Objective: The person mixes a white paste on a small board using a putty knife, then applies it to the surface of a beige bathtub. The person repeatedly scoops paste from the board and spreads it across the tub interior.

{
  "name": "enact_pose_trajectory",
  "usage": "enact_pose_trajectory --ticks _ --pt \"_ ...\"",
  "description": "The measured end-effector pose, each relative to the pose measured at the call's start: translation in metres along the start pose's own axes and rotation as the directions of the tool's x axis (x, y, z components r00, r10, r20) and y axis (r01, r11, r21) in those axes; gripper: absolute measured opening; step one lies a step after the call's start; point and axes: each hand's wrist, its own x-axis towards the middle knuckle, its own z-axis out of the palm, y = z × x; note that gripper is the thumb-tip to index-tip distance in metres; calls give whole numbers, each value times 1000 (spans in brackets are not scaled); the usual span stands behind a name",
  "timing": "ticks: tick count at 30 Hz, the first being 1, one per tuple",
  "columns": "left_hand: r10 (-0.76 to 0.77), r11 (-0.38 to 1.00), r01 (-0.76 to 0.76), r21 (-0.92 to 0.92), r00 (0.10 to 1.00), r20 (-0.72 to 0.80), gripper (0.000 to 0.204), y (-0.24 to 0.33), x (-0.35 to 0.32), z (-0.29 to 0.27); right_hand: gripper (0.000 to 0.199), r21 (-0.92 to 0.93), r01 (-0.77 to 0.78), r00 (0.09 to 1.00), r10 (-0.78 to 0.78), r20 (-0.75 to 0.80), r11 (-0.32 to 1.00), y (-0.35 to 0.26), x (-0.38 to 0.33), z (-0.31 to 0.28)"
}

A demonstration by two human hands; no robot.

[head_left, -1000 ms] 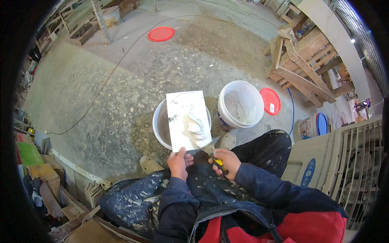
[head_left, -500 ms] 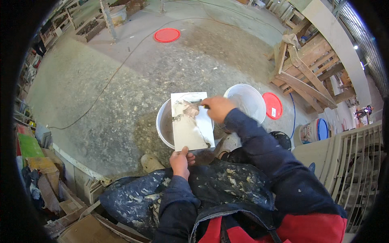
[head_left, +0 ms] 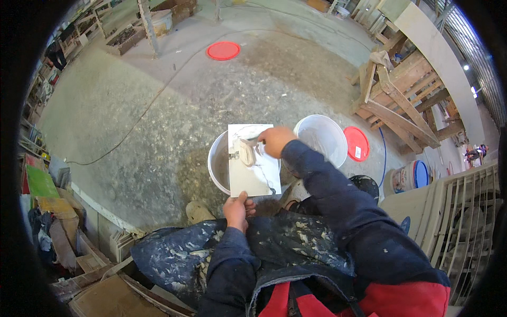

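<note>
The right fingers (head_left: 268, 138) curl around a mostly hidden spreading tool (head_left: 257, 147), apparently working pale paste (head_left: 246, 154) just left of them across a white panel (head_left: 263, 184), whose near edge the left fingers (head_left: 242, 196) pinch, before a bucket (head_left: 214, 165) beyond them, so the next stroke likely calls for a steady left grip.

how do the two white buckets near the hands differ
The left bucket is largely covered by the white board; the right bucket has no board over it. The left bucket's inside shows mainly at its left side, the right bucket's more widely, though the right sleeve hides part of its rim. Both are round and have no lid on.
</note>
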Motion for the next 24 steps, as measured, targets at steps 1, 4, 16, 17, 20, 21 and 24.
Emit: enact_pose_trajectory --ticks 1,4,16,17,20,21,24 --pt "3 1000 -3 2 1000 6 21 -1 2 4 28 25 -50 998 51 -41 998 -6 -2 15" --pt "23 998 -25 -50 999 -34 20 -8 0 -9 31 11 67 988 -67 142 998 -30 -41 25" --pt "23 999 -23 -24 1000 4 18 -4 2 4 36 2 -69 997 69 -26 998 -15 -24 49" --pt "16 999 -17 -37 1000 -13 19 -6 0 -4 37 -15 -2 999 3 35 1000 -30 -41 49" --pt "20 999 -21 -50 999 -31 20 -5 0 -11 35 10 133 969 -132 210 991 -32 -77 19" --pt "10 998 -10 -63 1000 -3 19 -2 -3 -16 34 -8 156 951 -148 273 988 -30 -79 6" --pt "3 999 -4 -49 1000 -21 19 3 -5 -17 34 -26 100 974 -92 209 995 -4 -51 -20"
